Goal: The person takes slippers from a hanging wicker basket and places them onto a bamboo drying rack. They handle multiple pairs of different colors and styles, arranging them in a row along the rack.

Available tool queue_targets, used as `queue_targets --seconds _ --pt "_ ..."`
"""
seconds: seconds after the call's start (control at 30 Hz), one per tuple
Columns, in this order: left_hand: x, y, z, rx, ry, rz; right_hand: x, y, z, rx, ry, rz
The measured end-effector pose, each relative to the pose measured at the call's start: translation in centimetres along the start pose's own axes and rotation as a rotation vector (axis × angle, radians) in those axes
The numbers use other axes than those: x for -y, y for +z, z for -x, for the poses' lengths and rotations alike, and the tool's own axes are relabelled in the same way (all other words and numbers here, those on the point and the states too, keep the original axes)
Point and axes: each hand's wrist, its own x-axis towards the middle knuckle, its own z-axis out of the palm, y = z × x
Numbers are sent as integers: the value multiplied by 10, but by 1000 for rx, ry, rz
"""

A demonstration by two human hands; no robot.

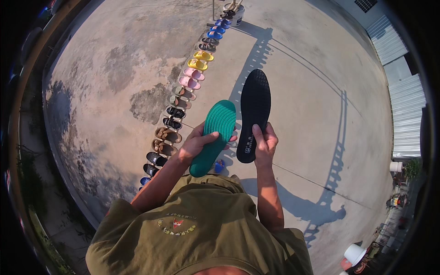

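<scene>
My left hand (197,141) grips a green shoe insole (221,118) with curved ridges, its thumb lying on the ridged face and fingertips showing past the far edge. A black shoe insole (256,92) is held by my right hand (265,142), pinched near its narrower part with the thumb on top. White writing runs along its heel end. The two insoles are side by side with a narrow gap between them, toe ends pointing away from me. Both are above the concrete ground, in front of my body.
A long row of slippers and sandals, including yellow slides (197,64), pink slides (189,82) and brown sandals (167,134), runs on a rack ahead and to the left. A white bucket (238,17) stands at its far end. Corrugated metal panels (407,113) and a white tub (354,255) are at right.
</scene>
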Motion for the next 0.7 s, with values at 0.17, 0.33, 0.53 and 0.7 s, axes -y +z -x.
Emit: queue_targets --seconds 0.17,0.33,0.53,0.7 --pt "-42 -2 -98 -73 107 77 26 -17 -95 73 95 4" --pt "-69 -27 -211 -198 83 88 12 -25 -214 17 11 187" --pt "-121 -38 -349 -280 85 -5 31 -27 -329 21 -21 298" --pt "-173 -42 -454 -274 50 -202 37 -26 -437 33 15 249"
